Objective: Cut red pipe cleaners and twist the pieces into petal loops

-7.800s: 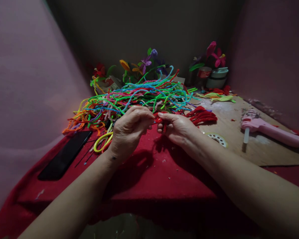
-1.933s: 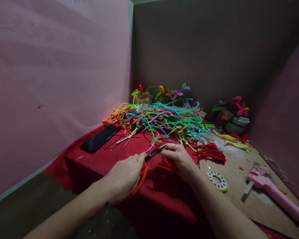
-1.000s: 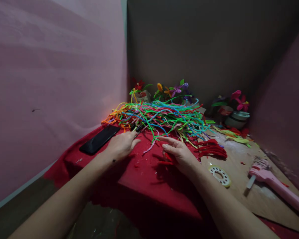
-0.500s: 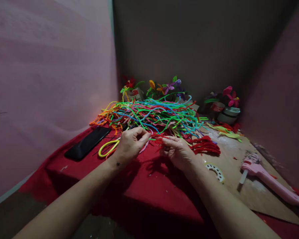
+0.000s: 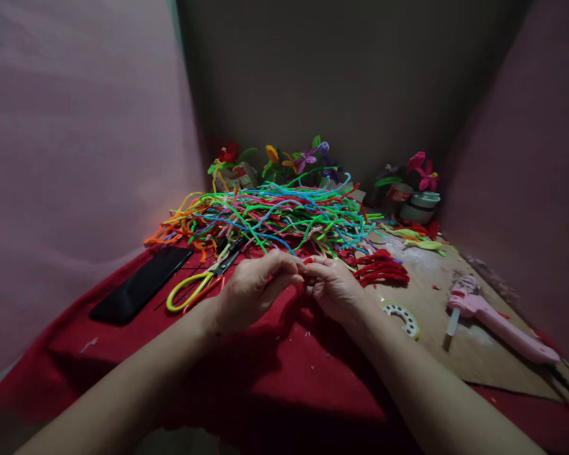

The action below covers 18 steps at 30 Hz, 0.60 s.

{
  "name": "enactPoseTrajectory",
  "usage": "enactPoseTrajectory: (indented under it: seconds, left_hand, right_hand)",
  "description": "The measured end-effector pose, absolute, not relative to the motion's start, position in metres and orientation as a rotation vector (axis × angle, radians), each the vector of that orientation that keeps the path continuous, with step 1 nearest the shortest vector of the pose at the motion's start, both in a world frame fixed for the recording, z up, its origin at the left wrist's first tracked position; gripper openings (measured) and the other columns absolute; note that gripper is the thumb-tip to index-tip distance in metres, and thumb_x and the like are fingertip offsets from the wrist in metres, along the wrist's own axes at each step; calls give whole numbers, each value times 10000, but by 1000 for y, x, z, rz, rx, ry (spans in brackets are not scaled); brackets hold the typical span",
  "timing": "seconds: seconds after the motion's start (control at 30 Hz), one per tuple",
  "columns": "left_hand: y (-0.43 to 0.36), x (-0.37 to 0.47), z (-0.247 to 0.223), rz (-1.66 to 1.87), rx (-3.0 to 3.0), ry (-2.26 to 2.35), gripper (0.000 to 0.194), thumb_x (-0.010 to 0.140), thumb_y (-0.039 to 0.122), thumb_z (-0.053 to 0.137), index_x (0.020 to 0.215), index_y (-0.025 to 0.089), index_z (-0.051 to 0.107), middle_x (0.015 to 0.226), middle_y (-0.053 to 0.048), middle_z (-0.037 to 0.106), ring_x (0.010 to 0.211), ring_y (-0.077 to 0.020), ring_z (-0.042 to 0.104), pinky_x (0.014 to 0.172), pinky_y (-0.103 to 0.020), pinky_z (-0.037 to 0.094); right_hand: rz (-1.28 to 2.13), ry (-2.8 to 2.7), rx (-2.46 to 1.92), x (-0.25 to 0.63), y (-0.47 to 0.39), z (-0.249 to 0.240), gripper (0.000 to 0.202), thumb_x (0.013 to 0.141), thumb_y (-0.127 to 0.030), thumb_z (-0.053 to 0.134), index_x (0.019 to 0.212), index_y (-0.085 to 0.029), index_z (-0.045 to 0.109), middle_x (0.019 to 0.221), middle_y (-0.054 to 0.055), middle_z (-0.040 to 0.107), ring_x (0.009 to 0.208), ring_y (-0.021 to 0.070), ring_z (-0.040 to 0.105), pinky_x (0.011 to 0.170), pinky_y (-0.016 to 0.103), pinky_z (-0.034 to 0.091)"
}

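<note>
My left hand (image 5: 260, 287) and my right hand (image 5: 332, 287) meet at the fingertips above the red cloth (image 5: 308, 373). A small bit of red pipe cleaner (image 5: 308, 260) shows between the fingers of my right hand, which are pinched on it. My left fingers are curled and pressed against the same spot; whatever they grip is hidden. Behind both hands spreads a heap of colourful pipe cleaners (image 5: 284, 215). A bundle of red pipe cleaners (image 5: 383, 268) lies just right of my right hand. Scissors with yellow handles (image 5: 189, 292) rest left of my left hand.
A black phone (image 5: 140, 284) lies at the left. On the right, a board (image 5: 427, 272) carries a round white holed piece (image 5: 403, 319) and a pink glue gun (image 5: 497, 325). Pipe-cleaner flowers (image 5: 306, 159) and a lidded jar (image 5: 420, 207) stand at the back.
My hands have come together, and the red and green strands seen between them are now mostly hidden. The view has shifted, showing more of the scissors.
</note>
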<state>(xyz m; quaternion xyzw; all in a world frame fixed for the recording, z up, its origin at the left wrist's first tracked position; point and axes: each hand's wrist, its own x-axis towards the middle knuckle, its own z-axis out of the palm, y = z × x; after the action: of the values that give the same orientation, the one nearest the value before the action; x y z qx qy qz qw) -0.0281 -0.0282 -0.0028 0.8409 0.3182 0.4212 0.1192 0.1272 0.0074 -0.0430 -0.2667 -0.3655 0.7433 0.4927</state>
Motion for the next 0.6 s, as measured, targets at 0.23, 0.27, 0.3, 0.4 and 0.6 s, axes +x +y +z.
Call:
enactPoseTrajectory:
  seconds: [0.23, 0.27, 0.3, 0.4, 0.6]
  left_hand:
    - [-10, -35, 13, 1086, 2101, 734, 50, 777, 186, 584, 778, 140, 602, 779, -50, 646, 746, -137, 612, 721, -270, 510]
    - [-9, -37, 13, 1101, 2090, 691, 53, 753, 180, 613, 791, 143, 618, 822, -58, 649, 810, -157, 614, 771, -291, 504]
    - [-8, -38, 14, 1112, 2073, 654, 101, 729, 176, 639, 825, 148, 628, 881, -68, 649, 866, -176, 609, 807, -309, 498]
    - [-9, -39, 12, 1087, 2054, 628, 214, 719, 171, 648, 932, 164, 628, 966, -79, 643, 911, -188, 605, 818, -311, 498]
    - [-6, -39, 9, 1025, 2187, 666, 136, 821, 174, 510, 787, 136, 636, 789, -51, 619, 676, -119, 594, 607, -225, 495]
  right_hand:
    - [1823, -959, -744, 128, 7, -39, 121, 565, -160, 691, 651, -102, 629, 591, 17, 607, 471, 77, 499, 475, 222, 403]
    - [1815, -955, -758, 129, 7, -39, 136, 559, -166, 699, 661, -100, 637, 595, 17, 612, 462, 73, 496, 466, 217, 394]
    - [1809, -955, -765, 129, 7, -38, 152, 557, -173, 704, 675, -98, 644, 599, 17, 616, 453, 68, 494, 455, 213, 382]
    - [1810, -971, -756, 129, 8, -39, 152, 556, -184, 700, 671, -104, 642, 570, 7, 608, 416, 65, 485, 425, 208, 350]
    - [1787, -980, -811, 128, 8, -43, 121, 575, -181, 683, 606, -117, 585, 542, 4, 591, 396, 77, 492, 416, 216, 355]
